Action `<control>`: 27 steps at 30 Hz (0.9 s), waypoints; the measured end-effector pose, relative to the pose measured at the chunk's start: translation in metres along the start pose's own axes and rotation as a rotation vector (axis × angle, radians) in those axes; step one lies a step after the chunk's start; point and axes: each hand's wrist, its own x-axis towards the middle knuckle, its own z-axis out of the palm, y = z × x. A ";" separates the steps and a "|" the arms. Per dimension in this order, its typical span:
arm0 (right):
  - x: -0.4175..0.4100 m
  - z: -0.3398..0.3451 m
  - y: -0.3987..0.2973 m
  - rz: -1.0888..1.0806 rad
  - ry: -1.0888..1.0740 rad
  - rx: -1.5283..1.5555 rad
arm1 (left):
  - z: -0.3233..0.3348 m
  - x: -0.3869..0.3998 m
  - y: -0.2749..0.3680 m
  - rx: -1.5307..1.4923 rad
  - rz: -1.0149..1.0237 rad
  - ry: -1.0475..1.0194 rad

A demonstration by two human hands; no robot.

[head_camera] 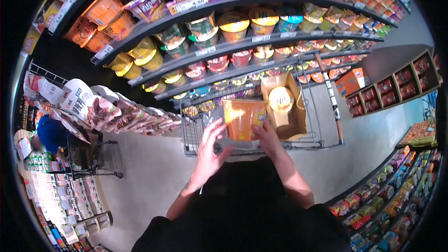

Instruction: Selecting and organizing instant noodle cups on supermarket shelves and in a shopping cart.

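Observation:
My right hand (267, 136) grips an orange instant-noodle tub (241, 115) by its right side, above the near edge of a wire shopping cart (316, 136). At the tub's left is my left hand (211, 147), its fingers spread and curved; whether a fingertip touches the tub is hard to tell. Inside the cart stands an open cardboard box (287, 124) with a round tub (281, 99), yellow and white on top, lying in it. The tub in my hand hides part of the box's left side.
Shelves of instant-noodle tubs (232, 26) rise beyond the cart. A person in blue (52, 134) stands at the far left with another cart (94, 159). Hanging printed cards (105, 106) line the left; a compartmented display (385, 91) and packaged-goods shelves (385, 196) stand right.

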 end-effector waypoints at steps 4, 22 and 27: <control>0.038 -0.008 -0.035 -0.078 0.031 -0.135 | 0.002 -0.013 -0.010 0.126 0.004 -0.027; 0.314 0.029 -0.175 -0.775 0.591 -0.962 | 0.008 -0.218 -0.274 -0.034 -0.834 -0.084; 0.345 0.056 -0.171 -0.692 0.559 -0.942 | 0.031 -0.349 -0.329 0.230 -1.025 -0.036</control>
